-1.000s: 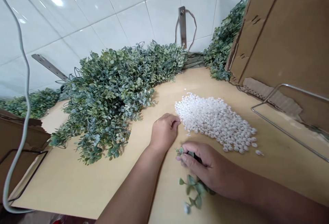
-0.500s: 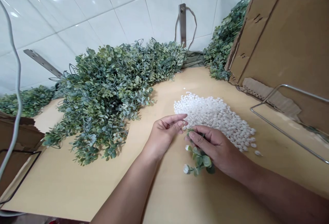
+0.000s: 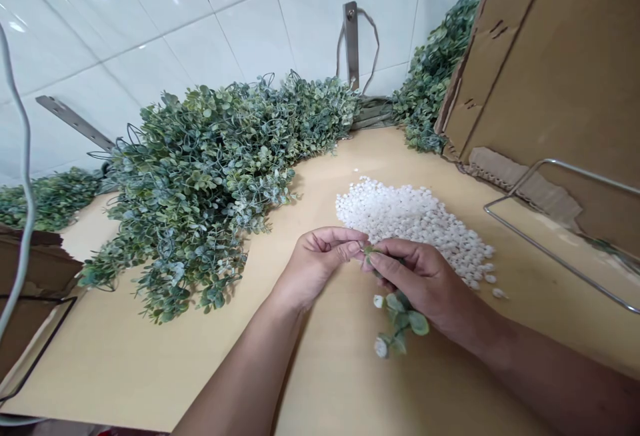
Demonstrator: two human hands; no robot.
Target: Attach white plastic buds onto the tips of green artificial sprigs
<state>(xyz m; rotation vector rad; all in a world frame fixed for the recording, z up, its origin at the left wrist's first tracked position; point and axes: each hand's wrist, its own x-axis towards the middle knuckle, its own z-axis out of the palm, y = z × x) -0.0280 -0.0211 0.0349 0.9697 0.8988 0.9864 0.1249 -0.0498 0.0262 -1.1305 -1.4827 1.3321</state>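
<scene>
My right hand is closed on a small green artificial sprig with white buds, which hangs below the fingers over the wooden table. My left hand pinches thumb and forefinger at the sprig's upper tip; what the pinch holds is too small to make out. Just behind both hands lies a pile of small white beads.
A large heap of green artificial foliage covers the table's left and back. More foliage leans by a cardboard box at right. A metal wire frame lies at right. A cable hangs at left.
My left hand left the bead pile and came to the sprig's tip in a pinch. My right hand lifted the sprig up and back toward the beads.
</scene>
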